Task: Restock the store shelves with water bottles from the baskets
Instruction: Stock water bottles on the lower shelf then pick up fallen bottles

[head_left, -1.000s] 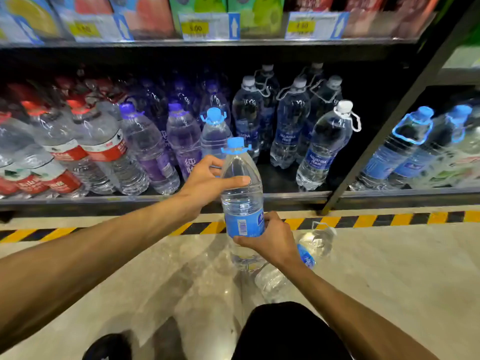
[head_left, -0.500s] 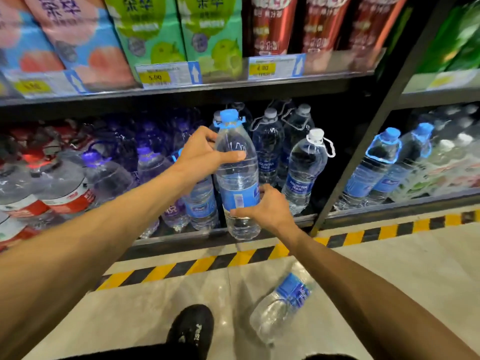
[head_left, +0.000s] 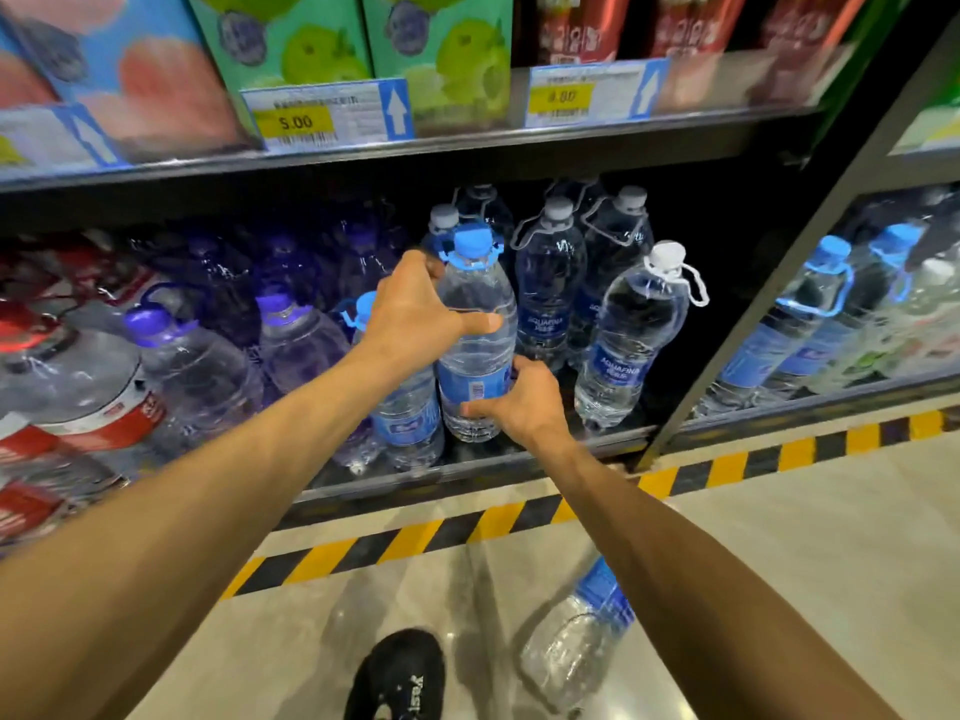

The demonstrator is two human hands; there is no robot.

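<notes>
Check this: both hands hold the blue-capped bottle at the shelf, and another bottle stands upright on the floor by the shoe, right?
Not quite. In the head view the floor bottle lies on its side, not upright, by the shoe. The left hand and right hand do hold the blue-capped bottle at the shelf.

Floor (head_left: pixel 779 537): pale glossy tile, 4 to 8 o'clock, soft glare on it. Yellow-black hazard stripe (head_left: pixel 405 543) runs diagonally from 8 to 3 o'clock, just in front of the lower shelf (head_left: pixel 467 474). Racking is dark metal. Upper shelf (head_left: pixel 467 150) edge spans 9 to 2 o'clock, with price tags (head_left: pixel 322 116) clipped to it: yellow patch, white up-arrow, 1 reads 5.00. Black post (head_left: pixel 753 314) slants at 2 o'clock and splits 2 bays. Drink cartons (head_left: pixel 291 39) at 12 o'clock, blurred. Bay interior goes dark toward the back.
</notes>
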